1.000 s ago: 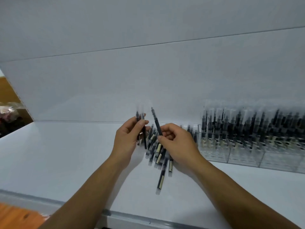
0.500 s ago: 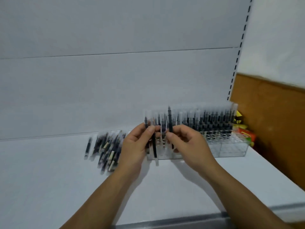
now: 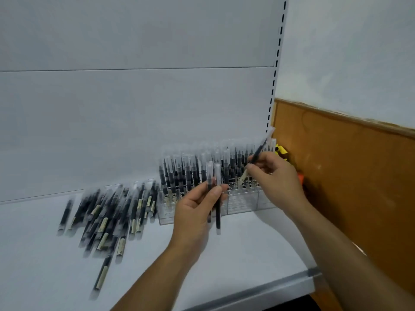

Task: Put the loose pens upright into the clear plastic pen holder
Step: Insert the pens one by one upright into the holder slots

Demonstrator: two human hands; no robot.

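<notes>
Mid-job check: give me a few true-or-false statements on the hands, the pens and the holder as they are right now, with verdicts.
1. The right hand pinches a single pen, tilted, above the right part of the clear holder. True.
2. The left hand holds nothing. False: it pinches two pens, roughly upright, in front of the holder.
3. A pile of loose pens lies on the shelf, left of the holder. True.
4. Every hole in the holder is filled. False: empty holes show near its front right, below the right hand.
</notes>
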